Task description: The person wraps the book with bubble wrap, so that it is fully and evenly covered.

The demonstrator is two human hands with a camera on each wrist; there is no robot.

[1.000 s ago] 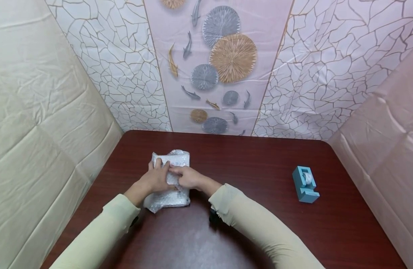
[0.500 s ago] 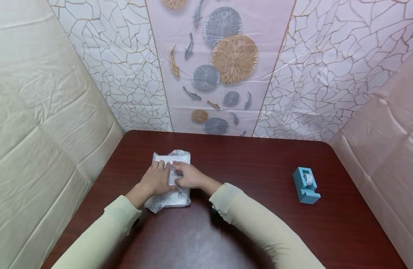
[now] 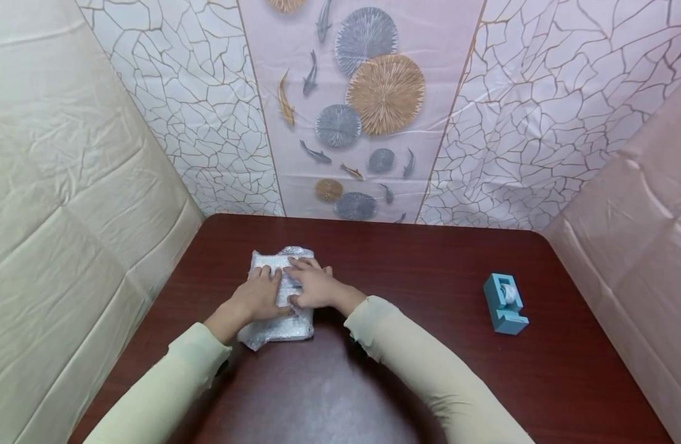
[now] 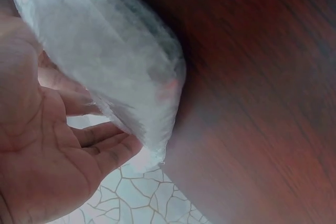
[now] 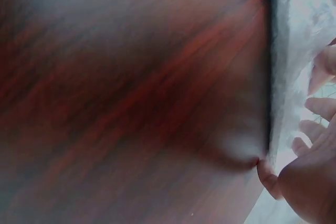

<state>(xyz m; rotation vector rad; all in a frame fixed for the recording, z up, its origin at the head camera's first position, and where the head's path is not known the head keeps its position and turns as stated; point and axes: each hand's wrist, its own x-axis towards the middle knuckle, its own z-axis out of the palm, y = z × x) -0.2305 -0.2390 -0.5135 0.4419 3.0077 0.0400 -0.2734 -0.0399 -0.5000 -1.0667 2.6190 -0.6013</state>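
A flat package in clear bubble wrap (image 3: 281,331) lies on the dark red-brown table. My left hand (image 3: 256,297) rests across its left half, fingers spread forward and thumb out to the right. On the right half, my right hand (image 3: 318,288) touches the top with outstretched fingertips, close to the left fingers. In the right wrist view its little finger (image 5: 269,180) reaches down past the package edge (image 5: 283,51) to the tabletop. The left wrist view shows the crinkled wrap (image 4: 105,45) beside the left palm (image 4: 42,156).
A light-blue tape dispenser (image 3: 505,305) with a roll of tape (image 3: 508,294) stands on the right side of the table (image 3: 407,283). Cloth hangings close in the table at the back and on both sides.
My right hand's fingers, bent inward over the package earlier, have straightened and spread, and the hand has turned flatter. The left hand's fingers have drawn back slightly; the package stays put.
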